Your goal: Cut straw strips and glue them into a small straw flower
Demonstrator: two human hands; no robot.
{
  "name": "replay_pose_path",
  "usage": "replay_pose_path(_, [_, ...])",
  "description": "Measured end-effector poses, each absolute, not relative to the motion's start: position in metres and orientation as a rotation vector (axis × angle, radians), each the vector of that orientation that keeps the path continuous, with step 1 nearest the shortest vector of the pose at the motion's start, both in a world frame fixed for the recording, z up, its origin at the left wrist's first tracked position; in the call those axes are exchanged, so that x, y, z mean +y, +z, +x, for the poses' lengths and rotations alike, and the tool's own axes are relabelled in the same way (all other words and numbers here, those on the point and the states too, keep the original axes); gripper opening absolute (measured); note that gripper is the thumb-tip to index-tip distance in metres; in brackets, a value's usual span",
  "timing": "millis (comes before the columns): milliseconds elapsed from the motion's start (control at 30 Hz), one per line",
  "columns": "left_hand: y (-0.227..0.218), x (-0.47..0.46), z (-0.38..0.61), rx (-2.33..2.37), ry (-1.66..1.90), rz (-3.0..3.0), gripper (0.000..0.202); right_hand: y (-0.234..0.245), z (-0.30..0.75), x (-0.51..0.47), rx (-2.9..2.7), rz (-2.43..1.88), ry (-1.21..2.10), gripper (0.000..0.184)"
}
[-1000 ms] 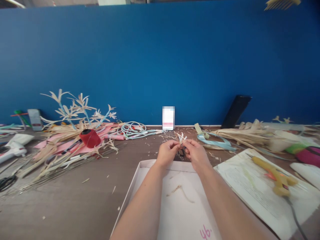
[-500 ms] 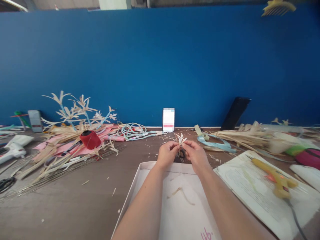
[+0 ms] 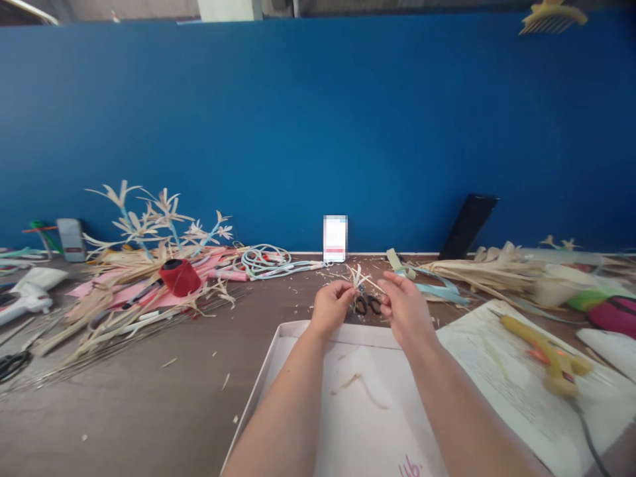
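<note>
My left hand [image 3: 330, 308] is closed, pinching the base of a small flower of pale dried-leaf strips [image 3: 356, 273] whose petals spread upward. Off to its right, my right hand [image 3: 406, 308] has thumb and fingers together on the end of one pale strip [image 3: 373, 284], which runs across from the flower. On the table between and behind the hands lie scissors [image 3: 366, 305], their black handles showing. Both forearms reach over a white shallow box lid [image 3: 368, 437] with a thin bent dry strip [image 3: 358, 379] in it.
On the left are strip flowers on blue stems [image 3: 171, 218], a red thread spool [image 3: 179, 277] and scissors [image 3: 14, 363]. A phone [image 3: 335, 238] leans on the blue partition [image 3: 318, 132]. To the right, a yellow glue gun [image 3: 546, 354] lies on papers, near blue ribbon [image 3: 442, 291].
My right hand has moved to the right, away from the left, drawing one strip out from the flower. The scissors' handles now show more. My left hand stays in place.
</note>
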State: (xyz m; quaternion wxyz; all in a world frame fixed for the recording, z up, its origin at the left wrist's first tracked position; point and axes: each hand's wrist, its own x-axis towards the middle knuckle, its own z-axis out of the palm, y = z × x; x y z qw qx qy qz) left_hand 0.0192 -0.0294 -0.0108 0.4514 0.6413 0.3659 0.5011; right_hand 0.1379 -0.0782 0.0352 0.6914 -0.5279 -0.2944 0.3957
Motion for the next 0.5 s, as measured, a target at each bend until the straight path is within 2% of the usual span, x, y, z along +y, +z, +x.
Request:
replay_pose_path(100, [-0.008, -0.031, 0.018, 0.939, 1.241, 1.651, 0.021, 0.055, 0.141, -0.106, -0.844, -1.187, 0.906, 0.032])
replay_pose_path(200, [-0.005, -0.033, 0.018, 0.996, 1.233, 1.680, 0.021, 0.062, 0.153, -0.144, -1.010, -1.373, 0.804, 0.030])
replay_pose_path(367, [-0.005, -0.034, 0.018, 1.014, 1.232, 1.664, 0.022, 0.041, 0.214, -0.200, -1.030, -1.748, 0.479, 0.028])
replay_pose_path(500, [-0.007, -0.033, 0.019, 1.047, 1.217, 1.696, 0.023, 0.028, 0.289, -0.223, -0.839, -2.160, 0.222, 0.017])
